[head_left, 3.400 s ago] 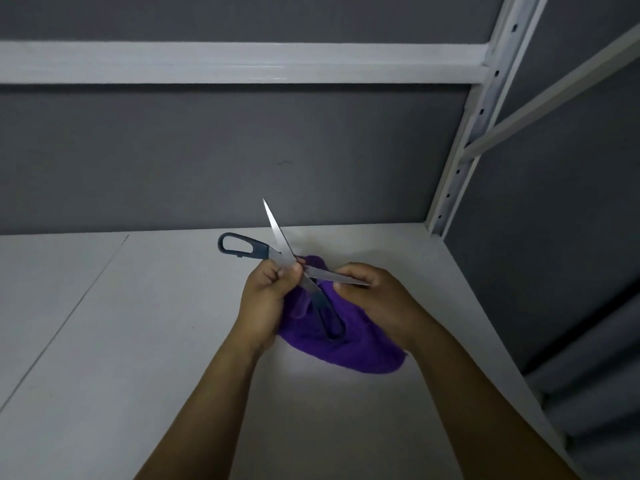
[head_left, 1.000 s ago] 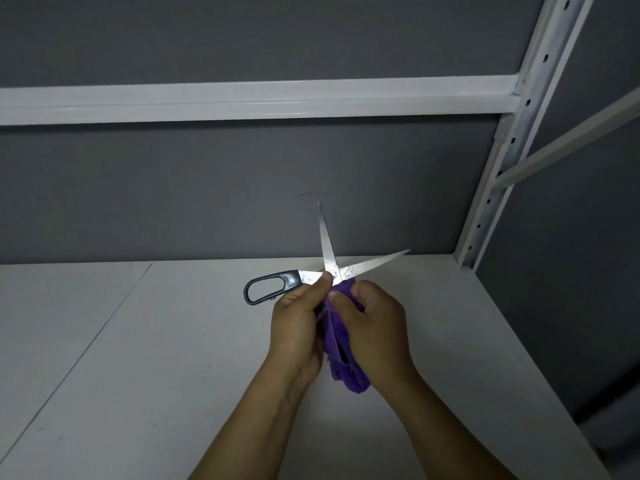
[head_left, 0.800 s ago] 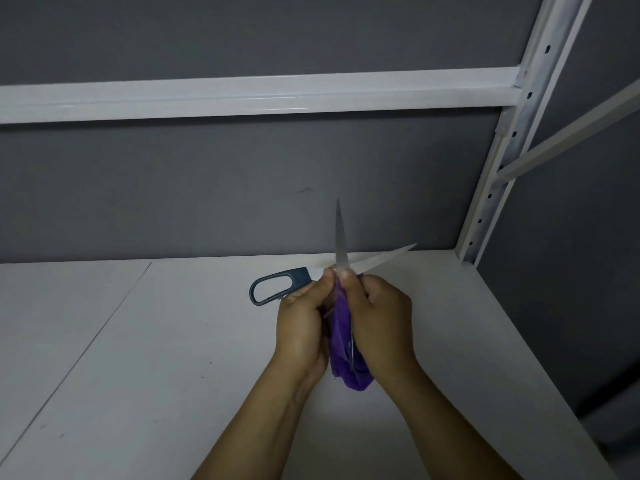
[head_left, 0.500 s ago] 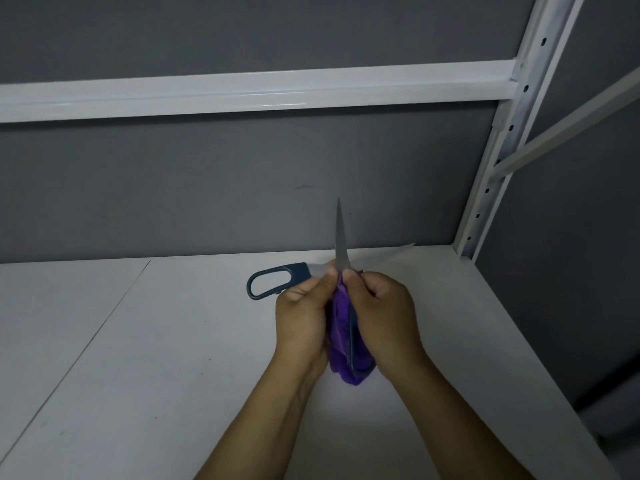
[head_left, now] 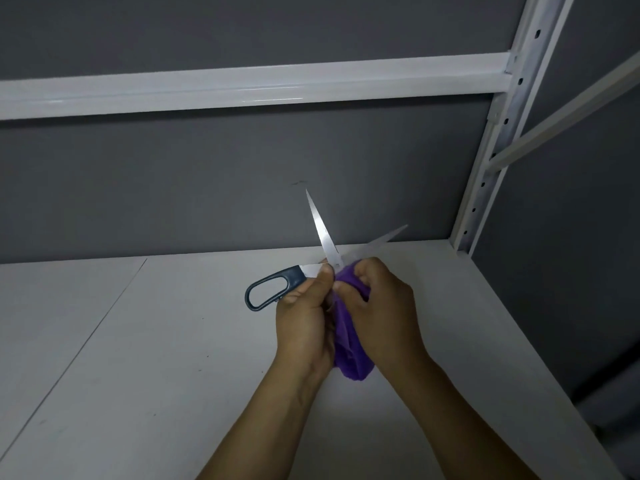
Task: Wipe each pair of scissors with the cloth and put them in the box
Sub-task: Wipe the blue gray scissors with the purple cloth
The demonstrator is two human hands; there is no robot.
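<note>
A pair of scissors (head_left: pixel 323 233) with dark blue-grey handles is held spread open above the white shelf. One blade points up and a little left, the other reaches right toward the back corner. My left hand (head_left: pixel 304 317) pinches the scissors near the pivot, with one handle loop sticking out to its left. My right hand (head_left: pixel 377 317) grips a purple cloth (head_left: pixel 348 351) bunched against the scissors just below the pivot. The second handle is hidden by the cloth and my hands. No box is in view.
The white shelf board (head_left: pixel 138 358) has a seam line running diagonally on its left part. A grey back wall, a white crossbeam (head_left: pixel 242 88) and a perforated white upright (head_left: pixel 491 140) at the right rear corner enclose the space. The shelf's right edge drops off.
The upright blade has tilted a little to the left since half a second ago. My hands stay together at the pivot, with the cloth pressed against the scissors.
</note>
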